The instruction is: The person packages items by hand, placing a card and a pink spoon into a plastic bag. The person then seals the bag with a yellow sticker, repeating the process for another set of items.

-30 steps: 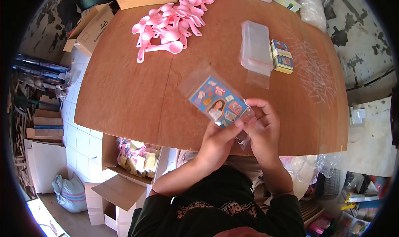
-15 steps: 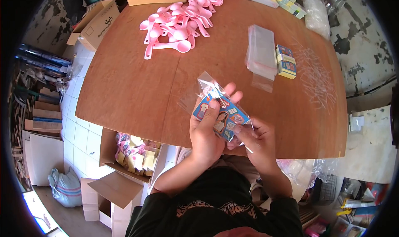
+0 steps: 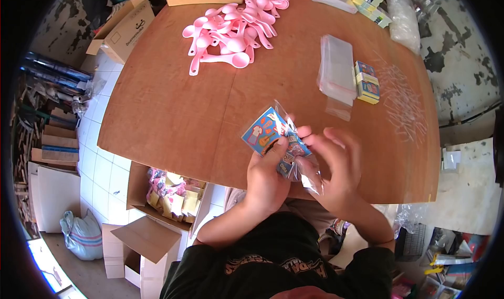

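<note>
Over the table's near edge, my left hand (image 3: 268, 175) grips a blue printed card (image 3: 264, 131), its thumb pressed across the front. A clear plastic bag (image 3: 313, 179) covers the card's right part and hangs loose toward my right hand (image 3: 341, 162). The fingers of my right hand are bent and spread apart beside the bag; its thumb is at the plastic. Whether that thumb lies behind or inside the film is hard to see.
Pink measuring spoons (image 3: 231, 31) are heaped at the back. Clear bags (image 3: 337, 71), a banded card stack (image 3: 367, 84) and thin clear sticks (image 3: 401, 97) lie to the right. Below the table's left front edge stands an open carton (image 3: 137, 191) of packed pieces.
My right hand has loosened its pinch at the card's lower right corner and spread its fingers. The card has tilted in my left hand, and the plastic has shifted to the right.
</note>
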`<state>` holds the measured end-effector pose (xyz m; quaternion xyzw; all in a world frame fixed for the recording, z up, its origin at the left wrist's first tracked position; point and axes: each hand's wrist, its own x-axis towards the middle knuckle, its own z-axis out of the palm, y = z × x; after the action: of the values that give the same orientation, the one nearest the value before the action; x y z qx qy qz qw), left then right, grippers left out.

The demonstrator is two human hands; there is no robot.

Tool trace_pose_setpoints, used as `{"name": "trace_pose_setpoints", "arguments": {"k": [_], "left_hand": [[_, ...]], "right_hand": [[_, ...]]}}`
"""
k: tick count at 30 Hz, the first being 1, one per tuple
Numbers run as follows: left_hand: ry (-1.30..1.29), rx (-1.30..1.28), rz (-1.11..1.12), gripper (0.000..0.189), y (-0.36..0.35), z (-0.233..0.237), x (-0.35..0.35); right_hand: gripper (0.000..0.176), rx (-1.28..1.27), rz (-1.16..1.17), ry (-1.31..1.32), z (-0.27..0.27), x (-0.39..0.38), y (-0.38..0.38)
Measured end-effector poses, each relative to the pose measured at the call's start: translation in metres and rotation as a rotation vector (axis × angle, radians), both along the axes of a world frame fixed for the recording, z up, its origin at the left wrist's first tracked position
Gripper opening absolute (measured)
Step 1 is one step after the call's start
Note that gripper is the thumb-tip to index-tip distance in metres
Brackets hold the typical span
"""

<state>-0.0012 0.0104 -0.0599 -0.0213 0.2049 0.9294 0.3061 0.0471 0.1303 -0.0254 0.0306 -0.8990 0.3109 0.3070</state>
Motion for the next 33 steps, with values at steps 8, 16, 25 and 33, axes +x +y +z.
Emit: {"name": "trace_pose_setpoints", "arguments": {"k": [8,16,25,33], "left_hand": [[-0.226,0.229,0.233,0.032,-0.034,-0.013,-0.04],[-0.181,0.178,0.239,0.031,-0.033,-0.002,-0.035],[-0.171,0.146,0.266,0.032,-0.039,-0.001,-0.043],[-0.273,0.265,0.235,0.026,-0.034,-0.001,-0.059]], "right_hand": [[0.021,0.164,0.372,0.301,0.039,-0.036,0.019],[0.021,0.303,0.078,-0.043,-0.04,-0.214,0.054],[0.006,0.464,-0.096,0.142,-0.031,-0.202,0.074],[0.019,-0.135,-0.019,-0.078,0.018,-0.06,0.088]]}}
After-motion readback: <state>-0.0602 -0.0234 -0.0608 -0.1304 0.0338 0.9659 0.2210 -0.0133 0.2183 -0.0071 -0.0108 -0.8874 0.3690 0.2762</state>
